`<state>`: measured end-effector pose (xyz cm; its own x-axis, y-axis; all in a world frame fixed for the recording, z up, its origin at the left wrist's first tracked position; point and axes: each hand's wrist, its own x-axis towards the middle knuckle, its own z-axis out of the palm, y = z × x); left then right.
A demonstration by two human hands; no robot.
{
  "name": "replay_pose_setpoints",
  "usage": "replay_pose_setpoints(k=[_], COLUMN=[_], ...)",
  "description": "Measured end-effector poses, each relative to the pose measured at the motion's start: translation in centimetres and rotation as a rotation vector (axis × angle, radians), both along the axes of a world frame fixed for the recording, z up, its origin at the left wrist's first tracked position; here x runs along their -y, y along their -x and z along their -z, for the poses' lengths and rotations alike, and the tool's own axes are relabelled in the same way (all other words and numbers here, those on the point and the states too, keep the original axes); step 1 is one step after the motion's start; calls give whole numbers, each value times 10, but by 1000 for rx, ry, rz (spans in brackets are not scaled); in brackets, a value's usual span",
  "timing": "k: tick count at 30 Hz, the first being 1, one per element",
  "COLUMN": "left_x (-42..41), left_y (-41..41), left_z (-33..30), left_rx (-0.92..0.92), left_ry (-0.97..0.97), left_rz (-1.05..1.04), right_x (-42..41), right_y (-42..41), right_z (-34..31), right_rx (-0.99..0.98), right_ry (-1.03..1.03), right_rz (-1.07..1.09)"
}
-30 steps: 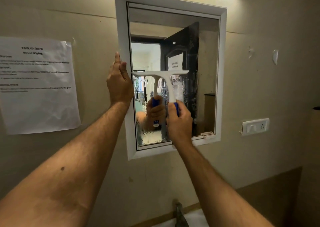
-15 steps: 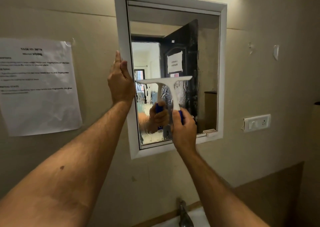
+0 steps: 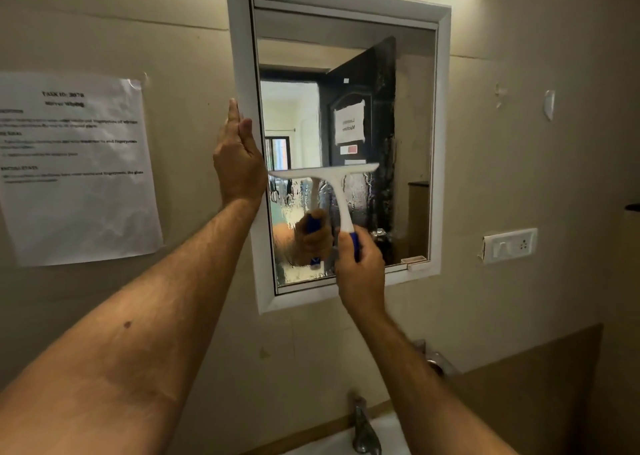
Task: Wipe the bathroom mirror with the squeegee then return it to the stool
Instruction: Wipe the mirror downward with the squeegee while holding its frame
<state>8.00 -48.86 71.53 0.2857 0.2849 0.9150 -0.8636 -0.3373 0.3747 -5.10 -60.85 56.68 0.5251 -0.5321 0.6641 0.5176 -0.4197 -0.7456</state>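
The squeegee (image 3: 325,180) has moved down the bathroom mirror (image 3: 346,142) over the last second. A second ago its white blade sat a little above the middle of the glass; now it lies across the lower third, its left end close to the left inner edge of the frame and its right end near the reflected black door. The glass above the blade reads clean and sharp, with the reflected doorway and the paper on that door easy to make out. Below the blade the glass is still wet and streaked, with soapy film and runs of water down to the bottom edge.

The right hand (image 3: 360,267) is the working grip: its fingers are wrapped round the squeegee's blue handle, with the white neck rising out of the fist to the blade. The left hand (image 3: 239,163) has not shifted; it rests flat and straight-fingered against the left side of the white mirror frame (image 3: 242,56), steadying it, and holds nothing.

Judged from this, the person is partway through a downward stroke on the left half of the mirror, with a short wet band left beneath the blade. The right strip of the glass looks hazy and may need its own pass. The stool is not in view, so the return step is not yet begun. A tap (image 3: 363,427) and basin edge sit below.
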Motion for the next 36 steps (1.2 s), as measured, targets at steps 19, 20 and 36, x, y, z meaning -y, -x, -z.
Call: replay_pose_setpoints(k=[19,20,36], left_x=[-3,-3,-3], left_y=[2,2,-12], left_z=[-5,-3,-8], left_rx=[6,2,45], left_ry=[19,17,17], left_rz=[18,19,47], right_x=[-3,-3,-21], right_y=[-13,-9,-9], right_z=[35,30,38], right_rx=[9,9,33], right_ry=[-96,-99,-198], right_rz=[-13,-30,28])
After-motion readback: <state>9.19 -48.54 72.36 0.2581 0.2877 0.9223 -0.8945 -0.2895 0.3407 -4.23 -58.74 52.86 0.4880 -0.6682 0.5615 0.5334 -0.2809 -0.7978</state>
